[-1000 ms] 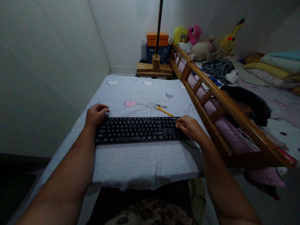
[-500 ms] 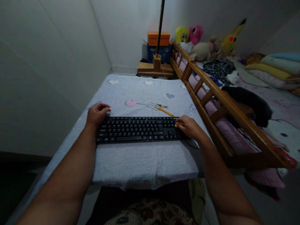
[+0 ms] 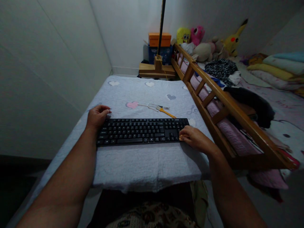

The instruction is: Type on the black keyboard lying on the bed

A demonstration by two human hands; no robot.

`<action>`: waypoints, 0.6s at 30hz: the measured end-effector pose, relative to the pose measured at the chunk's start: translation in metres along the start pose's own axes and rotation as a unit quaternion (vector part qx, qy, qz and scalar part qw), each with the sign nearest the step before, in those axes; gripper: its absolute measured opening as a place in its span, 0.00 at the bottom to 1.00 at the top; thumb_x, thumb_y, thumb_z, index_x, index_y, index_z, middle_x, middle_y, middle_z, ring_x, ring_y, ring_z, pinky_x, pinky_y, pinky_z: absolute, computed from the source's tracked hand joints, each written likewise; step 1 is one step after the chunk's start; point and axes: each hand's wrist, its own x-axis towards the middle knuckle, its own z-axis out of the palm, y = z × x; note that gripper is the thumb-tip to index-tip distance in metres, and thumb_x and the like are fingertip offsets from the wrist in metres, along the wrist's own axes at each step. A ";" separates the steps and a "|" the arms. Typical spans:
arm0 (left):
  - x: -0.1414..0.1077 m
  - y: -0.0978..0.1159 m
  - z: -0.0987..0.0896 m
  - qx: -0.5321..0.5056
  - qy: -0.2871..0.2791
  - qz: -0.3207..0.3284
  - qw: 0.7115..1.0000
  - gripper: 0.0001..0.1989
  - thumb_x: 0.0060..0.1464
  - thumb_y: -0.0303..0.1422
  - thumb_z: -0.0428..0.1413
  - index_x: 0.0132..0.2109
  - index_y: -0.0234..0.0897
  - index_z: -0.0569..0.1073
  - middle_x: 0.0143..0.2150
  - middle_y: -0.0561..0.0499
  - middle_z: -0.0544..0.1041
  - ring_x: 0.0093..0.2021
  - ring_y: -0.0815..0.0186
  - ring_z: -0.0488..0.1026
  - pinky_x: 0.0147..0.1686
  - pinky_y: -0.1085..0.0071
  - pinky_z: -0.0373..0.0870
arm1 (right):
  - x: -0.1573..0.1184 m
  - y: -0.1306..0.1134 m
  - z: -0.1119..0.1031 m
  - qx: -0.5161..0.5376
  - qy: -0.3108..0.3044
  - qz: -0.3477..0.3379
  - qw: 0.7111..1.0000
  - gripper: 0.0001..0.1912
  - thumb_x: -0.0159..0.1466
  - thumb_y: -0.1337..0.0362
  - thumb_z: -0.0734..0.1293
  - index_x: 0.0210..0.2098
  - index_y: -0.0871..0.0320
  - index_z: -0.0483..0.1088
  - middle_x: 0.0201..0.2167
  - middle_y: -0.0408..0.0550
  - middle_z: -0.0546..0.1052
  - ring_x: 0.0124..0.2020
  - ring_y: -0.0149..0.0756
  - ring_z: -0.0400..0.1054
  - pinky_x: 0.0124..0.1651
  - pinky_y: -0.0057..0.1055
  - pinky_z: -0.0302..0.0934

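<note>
A black keyboard [image 3: 137, 131] lies flat on the cloth-covered table, its keys facing up. My left hand [image 3: 97, 115] rests at its upper left corner, thumb and fingers loosely bent with a gap between them and nothing visible held. Over the number pad's lower right part, my right hand [image 3: 193, 136] is closed, pinching a small orange-tan piece [image 3: 181, 137] against the keys. Most of that piece is hidden by the fingers, so its kind is unclear. Behind the keyboard lie a brush with a yellow handle [image 3: 168, 113] and thin metal tools [image 3: 153, 107].
A pale blue cloth with hearts [image 3: 142, 164] covers the table. Along the right side runs a wooden bed rail [image 3: 220, 95], with clothes and plush toys [image 3: 197, 34] on the bed beyond. At the back stand a wooden post base [image 3: 156, 71] and an orange box [image 3: 160, 39].
My right hand has moved down the number pad toward the keyboard's near right corner with the small piece, uncovering the upper right keys. My left hand has stayed in place.
</note>
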 end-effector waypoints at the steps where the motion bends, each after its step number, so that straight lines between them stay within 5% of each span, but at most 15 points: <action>1: -0.001 0.001 0.000 0.003 0.003 -0.001 1.000 0.10 0.45 0.32 0.61 0.37 0.34 0.77 0.31 0.53 0.79 0.31 0.69 0.72 0.37 0.72 0.70 | 0.000 -0.001 -0.002 0.009 -0.012 -0.003 1.000 0.07 0.63 0.71 0.68 0.33 0.57 0.79 0.36 0.49 0.77 0.36 0.36 0.72 0.39 0.29 0.62; 6: -0.001 0.004 0.001 0.012 0.006 -0.002 1.000 0.09 0.45 0.32 0.61 0.37 0.34 0.77 0.32 0.52 0.79 0.32 0.68 0.72 0.38 0.71 0.70 | 0.019 -0.005 -0.015 0.038 -0.023 -0.010 0.999 0.08 0.61 0.72 0.68 0.35 0.56 0.79 0.35 0.47 0.79 0.37 0.36 0.74 0.40 0.28 0.63; 12: 0.002 0.000 0.001 0.001 -0.003 -0.007 1.000 0.10 0.45 0.33 0.60 0.37 0.35 0.76 0.31 0.52 0.78 0.31 0.67 0.73 0.37 0.70 0.72 | 0.069 -0.003 -0.014 0.030 0.128 -0.003 0.991 0.08 0.65 0.68 0.69 0.41 0.57 0.80 0.42 0.52 0.80 0.44 0.40 0.74 0.48 0.33 0.65; 18: 0.005 -0.004 0.002 -0.015 -0.012 -0.002 1.000 0.11 0.41 0.35 0.62 0.35 0.37 0.76 0.30 0.51 0.78 0.30 0.65 0.74 0.33 0.69 0.73 | 0.094 0.003 0.002 -0.005 0.160 0.009 0.987 0.08 0.66 0.70 0.67 0.42 0.58 0.79 0.43 0.53 0.78 0.47 0.41 0.72 0.52 0.35 0.64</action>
